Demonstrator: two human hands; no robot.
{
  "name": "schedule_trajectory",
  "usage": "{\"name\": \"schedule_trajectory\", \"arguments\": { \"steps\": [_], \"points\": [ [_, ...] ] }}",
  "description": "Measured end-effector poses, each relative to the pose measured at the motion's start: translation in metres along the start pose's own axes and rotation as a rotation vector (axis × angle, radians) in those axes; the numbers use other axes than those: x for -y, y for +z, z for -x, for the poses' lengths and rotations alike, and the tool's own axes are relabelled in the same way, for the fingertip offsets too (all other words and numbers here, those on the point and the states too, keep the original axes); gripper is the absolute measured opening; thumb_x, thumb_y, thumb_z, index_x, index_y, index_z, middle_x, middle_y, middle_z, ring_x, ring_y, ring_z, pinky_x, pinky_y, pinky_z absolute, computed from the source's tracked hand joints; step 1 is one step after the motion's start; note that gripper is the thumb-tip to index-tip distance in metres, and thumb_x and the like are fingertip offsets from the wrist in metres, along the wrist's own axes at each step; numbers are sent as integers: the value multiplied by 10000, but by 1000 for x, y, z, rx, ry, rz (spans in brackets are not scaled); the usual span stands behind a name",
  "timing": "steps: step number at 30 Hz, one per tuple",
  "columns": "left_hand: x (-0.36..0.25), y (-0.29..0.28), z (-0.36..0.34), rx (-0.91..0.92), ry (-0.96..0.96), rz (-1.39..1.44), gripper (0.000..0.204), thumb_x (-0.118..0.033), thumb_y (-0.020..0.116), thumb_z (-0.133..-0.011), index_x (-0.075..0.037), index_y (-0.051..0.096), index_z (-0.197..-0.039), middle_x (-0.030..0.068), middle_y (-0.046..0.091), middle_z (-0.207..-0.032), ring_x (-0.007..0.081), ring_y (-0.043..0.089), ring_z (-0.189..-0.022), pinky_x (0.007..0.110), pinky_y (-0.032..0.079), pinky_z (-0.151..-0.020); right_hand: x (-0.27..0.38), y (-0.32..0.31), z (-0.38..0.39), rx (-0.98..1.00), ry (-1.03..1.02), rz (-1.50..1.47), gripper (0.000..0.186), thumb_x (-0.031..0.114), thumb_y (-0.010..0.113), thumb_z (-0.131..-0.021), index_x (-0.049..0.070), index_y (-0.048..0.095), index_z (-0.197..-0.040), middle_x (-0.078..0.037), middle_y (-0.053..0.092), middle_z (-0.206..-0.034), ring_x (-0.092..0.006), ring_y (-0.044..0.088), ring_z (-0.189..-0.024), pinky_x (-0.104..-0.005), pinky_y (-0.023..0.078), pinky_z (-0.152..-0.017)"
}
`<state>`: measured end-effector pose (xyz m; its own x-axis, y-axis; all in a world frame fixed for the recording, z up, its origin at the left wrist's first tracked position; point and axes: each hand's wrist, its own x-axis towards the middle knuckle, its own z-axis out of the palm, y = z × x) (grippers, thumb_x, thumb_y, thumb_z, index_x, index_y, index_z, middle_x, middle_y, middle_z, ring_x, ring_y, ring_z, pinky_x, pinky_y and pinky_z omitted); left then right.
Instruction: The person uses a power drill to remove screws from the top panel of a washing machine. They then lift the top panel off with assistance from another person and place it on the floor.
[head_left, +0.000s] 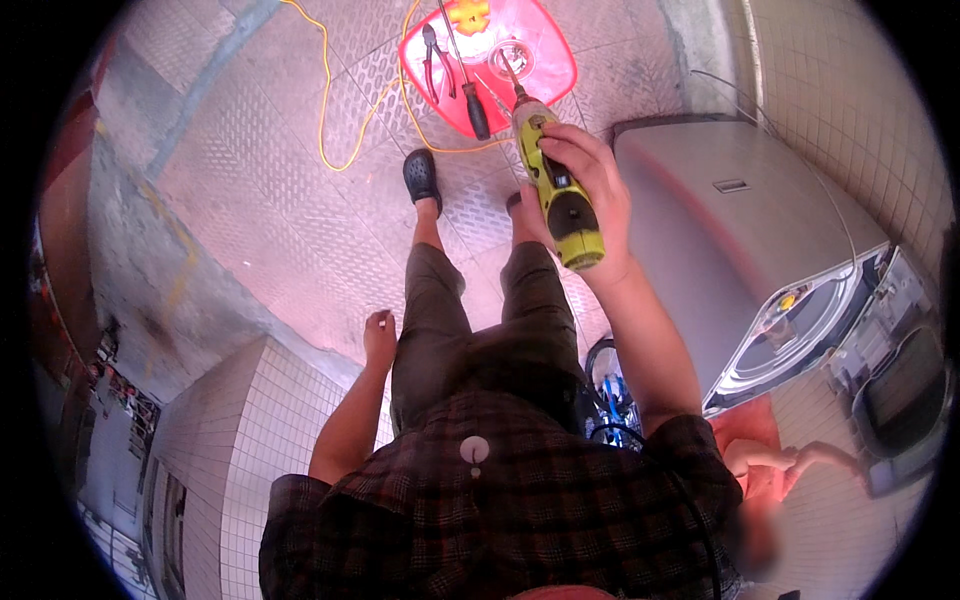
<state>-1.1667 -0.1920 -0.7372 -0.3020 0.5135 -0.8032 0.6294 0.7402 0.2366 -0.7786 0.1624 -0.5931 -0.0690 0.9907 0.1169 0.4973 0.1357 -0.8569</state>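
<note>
My right hand (590,185) is wrapped round a yellow-green power screwdriver (562,200), its long bit (510,72) pointing away from me over a red plastic stool (548,85). On the stool lie red-handled pliers (438,68), a long screwdriver (473,105) with a black handle, and a yellow object (468,15) at the far edge. A small round dish (513,62) holds tiny pieces too small to make out. My left hand (380,340) hangs beside my left thigh with its fingers curled in; what they hold, if anything, is hidden.
At the right, a grey top-load washing machine (690,200) lies on its side, its top end opened up. A yellow cord (323,100) runs over the patterned floor tiles (270,190). Another person (760,460) is at the lower right. A tiled block (270,420) stands at the left.
</note>
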Motion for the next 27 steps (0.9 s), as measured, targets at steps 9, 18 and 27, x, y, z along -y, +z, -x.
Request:
{"name": "schedule_trajectory", "arguments": {
  "steps": [9,18,27],
  "points": [
    [-352,-55,-67,527,-55,1268,475,-290,509,-1062,-25,430,-1449,194,625,-1297,281,652,-1125,341,523,-966,63,-56,42,-10,-82,-3,474,113,795,-767,-27,595,-1173,-251,630,-1196,-342,657,-1063,-399,537,-916],
    [-453,-53,-72,688,39,1372,407,-215,462,-1078,73,497,-1364,218,634,-1295,266,655,-1161,311,566,-953,117,-117,97,-182,-79,-270,548,158,854,-742,-17,578,-1182,-250,604,-1218,-320,657,-1034,-377,569,-828],
    [-450,-52,-34,674,135,1334,304,-91,563,-1022,45,577,-1293,144,699,-1187,183,689,-1055,261,574,-886,118,-151,129,-176,-27,-268,539,159,850,-746,-16,581,-1179,-240,608,-1217,-315,654,-1038,-371,567,-851]
  ]
}}
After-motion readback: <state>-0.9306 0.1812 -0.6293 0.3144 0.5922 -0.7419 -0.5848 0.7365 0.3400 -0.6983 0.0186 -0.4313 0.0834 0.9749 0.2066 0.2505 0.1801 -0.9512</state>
